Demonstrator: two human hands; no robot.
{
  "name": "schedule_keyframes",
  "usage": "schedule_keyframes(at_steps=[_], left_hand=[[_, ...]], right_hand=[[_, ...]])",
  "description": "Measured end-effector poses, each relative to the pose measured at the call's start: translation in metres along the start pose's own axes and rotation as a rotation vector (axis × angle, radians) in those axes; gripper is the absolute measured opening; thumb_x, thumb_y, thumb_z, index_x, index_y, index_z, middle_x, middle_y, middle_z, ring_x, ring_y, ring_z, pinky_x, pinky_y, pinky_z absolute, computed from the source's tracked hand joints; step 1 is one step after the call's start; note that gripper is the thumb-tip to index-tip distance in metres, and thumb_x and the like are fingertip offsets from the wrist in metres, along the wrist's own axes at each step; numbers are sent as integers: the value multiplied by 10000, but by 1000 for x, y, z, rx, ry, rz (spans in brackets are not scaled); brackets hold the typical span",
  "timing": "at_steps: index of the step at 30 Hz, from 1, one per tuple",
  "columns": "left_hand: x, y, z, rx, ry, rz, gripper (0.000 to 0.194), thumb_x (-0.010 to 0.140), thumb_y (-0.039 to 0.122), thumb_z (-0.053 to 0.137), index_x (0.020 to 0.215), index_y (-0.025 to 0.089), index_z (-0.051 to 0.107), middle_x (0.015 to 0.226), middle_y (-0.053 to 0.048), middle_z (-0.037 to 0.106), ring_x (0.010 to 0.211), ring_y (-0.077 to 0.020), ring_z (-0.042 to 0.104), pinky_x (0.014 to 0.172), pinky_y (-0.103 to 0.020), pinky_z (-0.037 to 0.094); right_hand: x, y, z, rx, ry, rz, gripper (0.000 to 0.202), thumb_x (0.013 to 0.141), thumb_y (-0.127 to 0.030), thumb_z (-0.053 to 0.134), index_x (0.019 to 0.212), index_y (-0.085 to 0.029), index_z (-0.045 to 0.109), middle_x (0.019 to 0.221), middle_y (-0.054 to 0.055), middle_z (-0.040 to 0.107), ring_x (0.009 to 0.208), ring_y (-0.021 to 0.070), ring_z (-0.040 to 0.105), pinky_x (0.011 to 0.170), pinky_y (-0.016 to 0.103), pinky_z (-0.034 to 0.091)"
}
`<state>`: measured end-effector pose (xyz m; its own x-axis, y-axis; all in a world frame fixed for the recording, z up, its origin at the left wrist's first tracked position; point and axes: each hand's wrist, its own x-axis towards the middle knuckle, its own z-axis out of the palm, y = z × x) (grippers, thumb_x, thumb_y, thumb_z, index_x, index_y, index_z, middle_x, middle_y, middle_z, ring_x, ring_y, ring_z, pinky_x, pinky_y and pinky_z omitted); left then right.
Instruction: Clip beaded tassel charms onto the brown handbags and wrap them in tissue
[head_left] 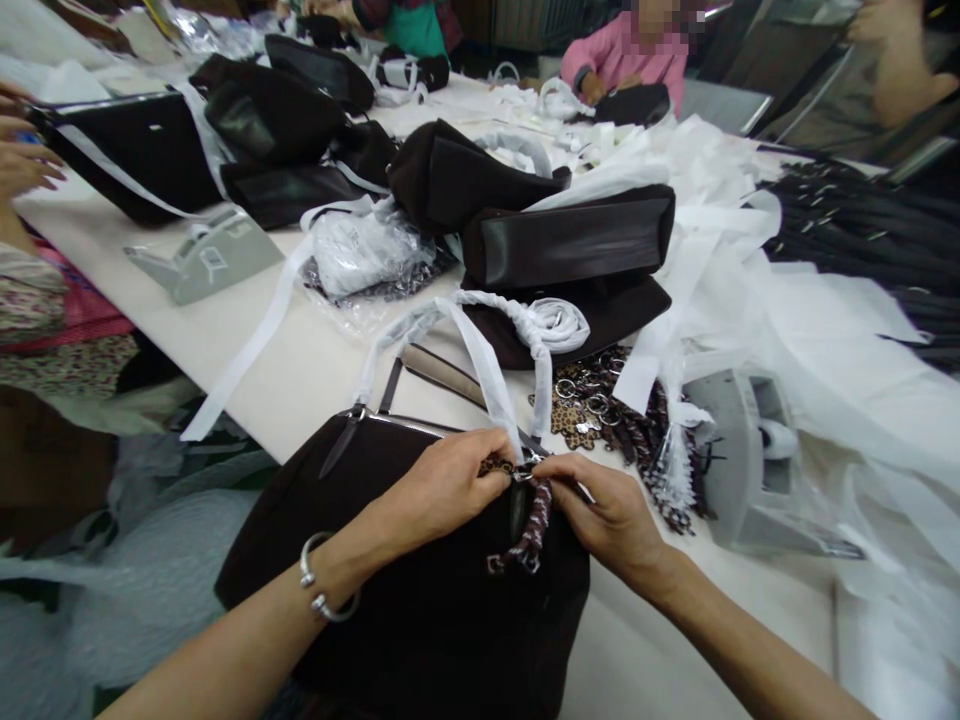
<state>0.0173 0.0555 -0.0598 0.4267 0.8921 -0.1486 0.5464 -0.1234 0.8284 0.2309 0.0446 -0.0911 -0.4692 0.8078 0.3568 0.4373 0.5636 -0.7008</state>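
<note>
A dark brown handbag (420,610) stands before me at the table's near edge, its handles (484,360) wrapped in white paper. At the bag's upper right, my left hand (450,485) pinches a patterned charm (496,466) by its metal fitting. My right hand (607,505) has its thumb and finger closed on the metal clasp (523,474) of the same charm, beside the handle's base. From the clasp a braided brown tassel (534,525) hangs against the bag. The fingers hide part of the clasp, so I cannot tell whether it is hooked on.
More charms (600,400) lie in a pile beyond my right hand, next to a grey tape dispenser (750,460). Behind the bag are stacked dark bags (574,240), a plastic packet (367,250) and another dispenser (214,255). Other people sit around the table (225,340).
</note>
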Motion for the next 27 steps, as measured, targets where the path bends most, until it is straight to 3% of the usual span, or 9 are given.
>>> schedule_keyframes(at_steps=[5,9,11,14,17,19,27], left_hand=[[0,-6,3,-301,-52,-214,51,760,206,568,782,175,602,664,33,563,597,-111,506,539,-208,362],[1,-8,8,-622,-120,-459,132,736,271,607,799,178,539,577,54,526,464,-90,479,444,-188,339],[1,-8,10,-707,-99,-500,149,736,274,617,797,183,516,579,51,548,446,-86,484,432,-183,337],[-2,-8,12,-647,1,-390,107,750,220,617,797,175,532,692,16,631,575,-105,575,549,-205,430],[-8,-7,13,-339,124,-215,50,787,154,586,826,185,588,808,-2,671,754,-144,625,715,-247,464],[-14,-8,16,-110,186,-117,119,823,126,546,878,209,610,856,0,681,816,-160,630,771,-265,459],[-20,-27,30,358,265,132,220,873,85,481,1006,207,607,1007,-52,691,957,-207,632,883,-346,476]], right_hand=[[0,-2,2,-97,-47,-69,168,926,-119,498,1035,-197,598,881,29,695,785,132,660,722,240,527],[1,-3,3,-226,-91,-133,185,934,-104,450,1043,-176,581,861,50,675,771,156,638,702,272,507],[2,-4,3,-276,-125,-164,181,942,-107,432,1017,-165,586,805,48,655,730,163,618,662,281,488],[2,-5,2,-302,-147,-207,186,953,-108,421,1018,-155,589,759,41,627,692,162,581,628,284,459],[0,-6,0,-263,-153,-188,193,953,-94,426,1054,-158,578,824,51,642,748,157,581,676,283,466],[-1,-6,-1,-236,-166,-174,206,949,-80,422,1064,-160,573,867,60,650,791,157,587,713,285,475],[9,-17,-8,-295,-278,-187,203,944,-82,389,973,-154,577,775,44,599,722,158,545,641,278,438]])
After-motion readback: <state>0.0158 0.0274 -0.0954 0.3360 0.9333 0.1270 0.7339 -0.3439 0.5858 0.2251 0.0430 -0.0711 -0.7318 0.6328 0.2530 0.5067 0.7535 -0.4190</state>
